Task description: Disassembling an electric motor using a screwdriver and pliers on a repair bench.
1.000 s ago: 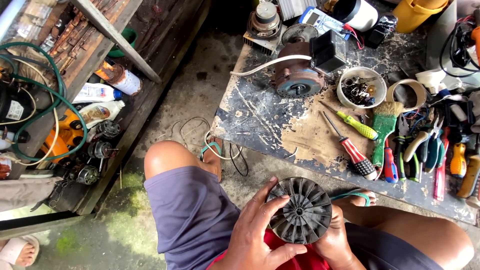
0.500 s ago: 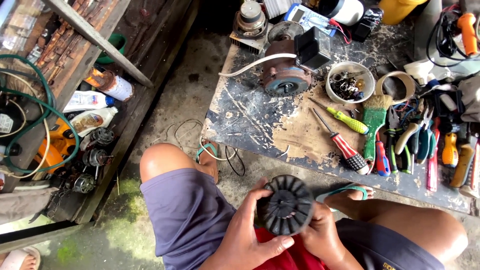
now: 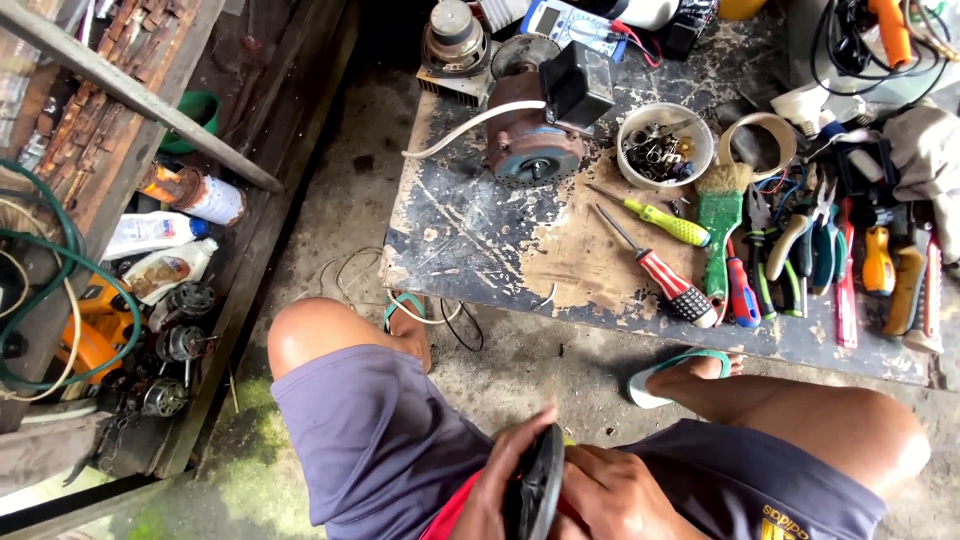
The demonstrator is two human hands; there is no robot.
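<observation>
Sitting over a worn, paint-flaked wooden workboard [image 3: 480, 240] on the ground, the person has bare knees spread beneath purple shorts [image 3: 370, 430], feet in green flip-flops. On the board, going down in size, lie a rusty brown electric motor [image 3: 535, 140] with a black box on top, a green-handled paintbrush [image 3: 720, 225], a red-and-black striped screwdriver [image 3: 660, 275], a yellow-handled screwdriver [image 3: 665, 222] and a white bowl of small metal parts [image 3: 665, 145]. Low in the lap, the black ribbed plastic fan disc [image 3: 540, 480] stands edge-on to the camera, its flat faces turned left and right, its rim running up and down between the hands. The left hand [image 3: 500, 480] has fingers curled tight against the disc's left face; the right hand [image 3: 620, 495] presses its fingers together on the right face. Both clamp it equally closely, well apart from the board's tools.
</observation>
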